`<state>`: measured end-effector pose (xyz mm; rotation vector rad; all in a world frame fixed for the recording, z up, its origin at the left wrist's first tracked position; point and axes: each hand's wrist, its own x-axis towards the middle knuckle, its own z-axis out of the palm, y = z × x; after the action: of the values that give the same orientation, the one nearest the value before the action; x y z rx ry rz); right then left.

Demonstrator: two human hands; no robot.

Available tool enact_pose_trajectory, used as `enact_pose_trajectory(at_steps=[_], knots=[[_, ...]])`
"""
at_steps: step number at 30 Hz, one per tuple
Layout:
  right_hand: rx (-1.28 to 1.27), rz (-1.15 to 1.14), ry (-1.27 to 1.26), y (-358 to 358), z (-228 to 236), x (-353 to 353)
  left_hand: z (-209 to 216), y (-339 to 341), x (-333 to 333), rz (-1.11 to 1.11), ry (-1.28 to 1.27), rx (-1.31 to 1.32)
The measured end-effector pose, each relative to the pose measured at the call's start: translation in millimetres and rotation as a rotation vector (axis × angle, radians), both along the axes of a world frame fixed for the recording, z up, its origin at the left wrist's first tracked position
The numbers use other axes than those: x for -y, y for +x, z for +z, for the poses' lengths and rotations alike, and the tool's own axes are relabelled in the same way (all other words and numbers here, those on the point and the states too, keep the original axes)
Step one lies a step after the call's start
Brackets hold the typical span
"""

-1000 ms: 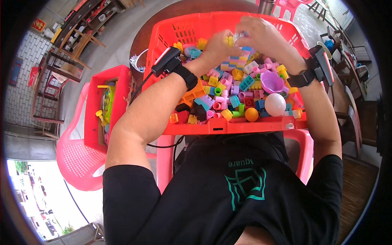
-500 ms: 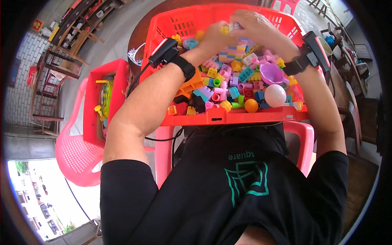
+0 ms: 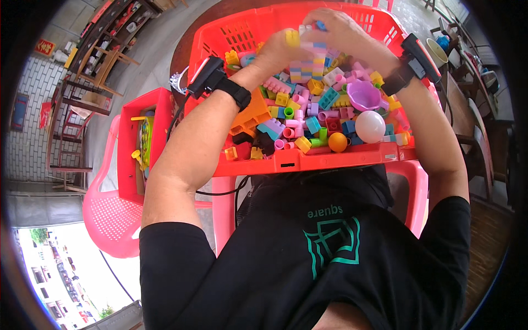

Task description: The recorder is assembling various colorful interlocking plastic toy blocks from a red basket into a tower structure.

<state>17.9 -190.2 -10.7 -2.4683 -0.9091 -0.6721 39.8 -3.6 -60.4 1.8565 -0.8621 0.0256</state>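
Over the far part of a red plastic basket [image 3: 330,160], my two hands work close together at a stack of building blocks [image 3: 313,65] in pastel yellow, blue, pink and white. My left hand [image 3: 276,50] is closed, with a yellow block [image 3: 292,38] at its fingertips. My right hand [image 3: 341,32] curls round the top of the stack, a small blue block [image 3: 320,25] between its fingers. Motion blurs the fingertips a little. Below the hands lie several loose blocks, a purple toy bowl [image 3: 365,95], a white ball [image 3: 370,127] and an orange ball [image 3: 337,142].
The basket sits on a dark round table [image 3: 186,47]. On the left, a red box [image 3: 127,159] with toys stands on a pink plastic chair [image 3: 113,220]. A silvery toy tiara [image 3: 177,81] lies beside the basket. Wooden furniture [image 3: 467,118] stands to the right.
My left hand has shifted slightly left with the yellow block, away from my right hand. A blue block now shows in my right fingers, and more of the stack is visible. The view has shifted slightly.
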Motion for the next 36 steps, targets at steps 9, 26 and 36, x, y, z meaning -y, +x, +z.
enact_pose_trajectory(at_steps=[9,26,36], knots=[[-0.467,-0.093,0.311,15.5,9.0,53.2,10.0,9.5,-13.5,0.197,-0.089,-0.276],[-0.244,-0.334,-0.827,-35.9,-16.3,14.2,2.5,20.9,-19.3,0.274,-0.015,-0.048],[-0.508,-0.317,-0.516,-26.3,1.4,13.2,5.6,9.5,-20.9,0.232,0.027,-0.052]])
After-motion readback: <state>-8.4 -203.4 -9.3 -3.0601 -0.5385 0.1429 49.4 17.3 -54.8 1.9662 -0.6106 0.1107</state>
